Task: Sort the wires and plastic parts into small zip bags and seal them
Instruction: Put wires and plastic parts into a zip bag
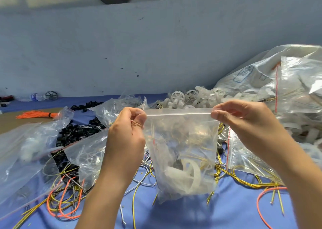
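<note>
**Item: small zip bag, held at both top corners, seal pending**

Location: your zip bag (181, 141) hangs in front of you, lifted off the blue table (226, 211), squarely between your hands. Contents: a white plastic wheel (190, 174), a dark part and thin yellowish wires, all sunk to the bottom.

Hands: your left hand (125, 138) pinches the left end of the zip strip (179, 114) between thumb and curled fingers. Your right hand (247, 122) pinches the right end likewise. Neither holds anything else.

Axis: the strip runs left to right, pulled taut and nearly level. Whether it is pressed closed along its length cannot be told. The hands are equally near, one at each end.

Room: the span between your thumbs is free, so a pinch could likely slide along it from either end. Below lie loose wires (244, 181); to the left, black parts (75, 133); behind, white wheels (191, 96); to the right, large bags (296, 89) close by your right forearm.
</note>
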Motion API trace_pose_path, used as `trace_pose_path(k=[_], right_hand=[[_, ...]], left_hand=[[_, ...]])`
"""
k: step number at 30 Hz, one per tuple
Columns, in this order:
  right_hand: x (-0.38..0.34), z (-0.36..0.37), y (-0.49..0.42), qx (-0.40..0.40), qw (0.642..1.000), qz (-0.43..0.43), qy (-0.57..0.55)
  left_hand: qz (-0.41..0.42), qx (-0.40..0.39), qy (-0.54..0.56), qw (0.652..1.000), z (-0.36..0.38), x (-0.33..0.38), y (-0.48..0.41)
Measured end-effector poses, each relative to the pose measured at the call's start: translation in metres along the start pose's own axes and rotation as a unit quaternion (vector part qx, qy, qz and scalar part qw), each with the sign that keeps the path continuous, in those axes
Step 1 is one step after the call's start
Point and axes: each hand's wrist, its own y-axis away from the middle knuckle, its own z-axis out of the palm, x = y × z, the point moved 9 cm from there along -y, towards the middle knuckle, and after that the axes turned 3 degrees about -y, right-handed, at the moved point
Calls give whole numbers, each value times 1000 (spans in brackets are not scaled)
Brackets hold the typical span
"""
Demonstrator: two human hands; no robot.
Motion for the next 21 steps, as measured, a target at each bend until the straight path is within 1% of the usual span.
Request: trace_pose_path(k=[2,5,8,11,13,16,18,21], right_hand=[[6,-1,3,7,1000,19,-23],[7,-4,5,36,999,19,-18],[1,-6,7,61,998,0,20],[-8,-5,8,78,994,-33,76],[-16,-4,9,90,989,-61,104],[-24,1,11,97,985,-91,113],[-30,5,12,91,986,-110,88],[-35,9,15,77,989,-124,37]], left_hand=[[2,1,-4,1000,1,1,1],[2,5,-9,1000,2,3,0],[-7,6,-15,1000,3,4,0],[3,9,-36,999,1,13,1],[35,3,-70,997,2,28,1],[113,-12,-137,984,6,62,6],[152,-51,-165,973,14,81,10],[185,-106,-206,955,27,92,16]])
